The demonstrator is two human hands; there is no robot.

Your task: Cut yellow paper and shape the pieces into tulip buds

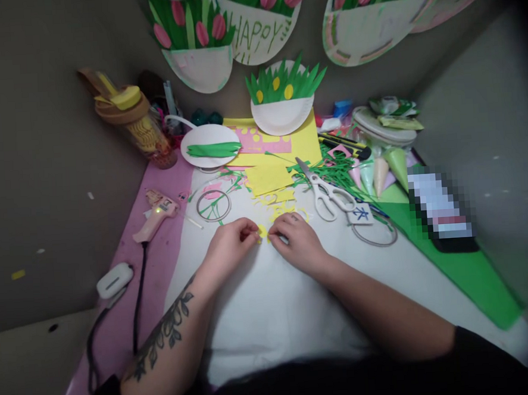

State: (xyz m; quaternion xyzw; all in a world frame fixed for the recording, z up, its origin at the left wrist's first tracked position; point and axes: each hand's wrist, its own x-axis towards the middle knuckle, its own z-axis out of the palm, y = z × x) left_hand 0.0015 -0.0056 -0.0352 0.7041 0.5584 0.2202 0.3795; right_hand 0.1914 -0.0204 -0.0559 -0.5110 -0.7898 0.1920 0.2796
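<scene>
Low over the white paper sheet (pixel 253 317), my two hands face each other around a small yellow paper piece (pixel 262 232). My left hand (pixel 237 238) pinches its left side between thumb and fingers. My right hand (pixel 295 237) is closed in a pinch at the piece's right edge. Just beyond my fingers lie yellow paper scraps (pixel 282 205) and a folded yellow sheet (pixel 268 179). White-handled scissors (pixel 329 196) rest to the right of them, blades half apart.
A pink glue gun (pixel 155 213) with a lit light and cord lies left. A tumbler (pixel 138 124) stands behind it. Tape rings (pixel 214 206), green strips (pixel 334 172), a phone (pixel 444 210) and green card (pixel 465 268) surround the work area. Paper-plate flower crafts (pixel 283 116) line the back.
</scene>
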